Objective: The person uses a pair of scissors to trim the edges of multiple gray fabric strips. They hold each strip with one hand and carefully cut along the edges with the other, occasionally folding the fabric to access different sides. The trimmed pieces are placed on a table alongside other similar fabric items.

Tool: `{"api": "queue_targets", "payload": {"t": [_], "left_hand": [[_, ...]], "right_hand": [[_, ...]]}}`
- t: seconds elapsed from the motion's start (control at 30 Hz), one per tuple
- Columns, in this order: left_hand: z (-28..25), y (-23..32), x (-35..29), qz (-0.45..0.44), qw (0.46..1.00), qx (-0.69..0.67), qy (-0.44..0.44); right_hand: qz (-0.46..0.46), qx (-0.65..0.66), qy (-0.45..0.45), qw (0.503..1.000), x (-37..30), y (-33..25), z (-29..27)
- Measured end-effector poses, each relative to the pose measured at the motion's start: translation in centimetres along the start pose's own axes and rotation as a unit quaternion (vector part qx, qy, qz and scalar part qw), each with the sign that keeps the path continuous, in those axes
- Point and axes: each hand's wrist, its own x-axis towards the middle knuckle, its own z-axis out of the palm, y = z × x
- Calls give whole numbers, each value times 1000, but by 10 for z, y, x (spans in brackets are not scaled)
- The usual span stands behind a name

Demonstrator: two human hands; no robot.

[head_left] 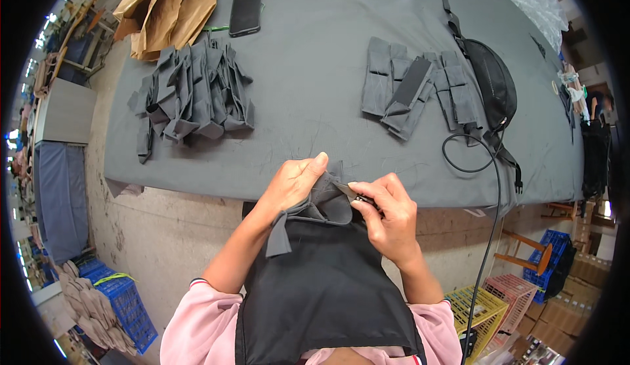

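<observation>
Grey fabric (333, 206) between both hands (291, 182), right one (392, 215) holding metal tool (345, 190), probably snips

Textile workshop, covered worktable (308, 69), fabric pieces (193, 92), crates (131, 302)

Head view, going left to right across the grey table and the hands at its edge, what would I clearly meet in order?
Heap of grey fabric pieces → left hand → right hand → black waist bag.

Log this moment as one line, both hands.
left hand: holding gray fabric piece | right hand: holding small metal-bladed tool at the fabric | table: gray fabric pile left, black bag right
</observation>
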Motion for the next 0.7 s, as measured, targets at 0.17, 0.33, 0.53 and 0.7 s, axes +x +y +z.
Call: {"api": "queue_targets", "payload": {"t": [0.17, 0.33, 0.53, 0.7], "left_hand": [[-6, 8, -2, -36, 999, -2, -11], [-6, 7, -2, -27, 999, -10, -27], [-5, 1, 1, -32, 999, -28, -33], [-5, 0, 0, -33, 997, -50, -46]], "right_hand": [[-9, 19, -79, 997, 6, -6, -15], [-45, -25, -159, 986, 19, -10, -16], [-78, -44, -184, 979, 28, -11, -12], [-109, -48, -159, 980, 25, -7, -6]]}}
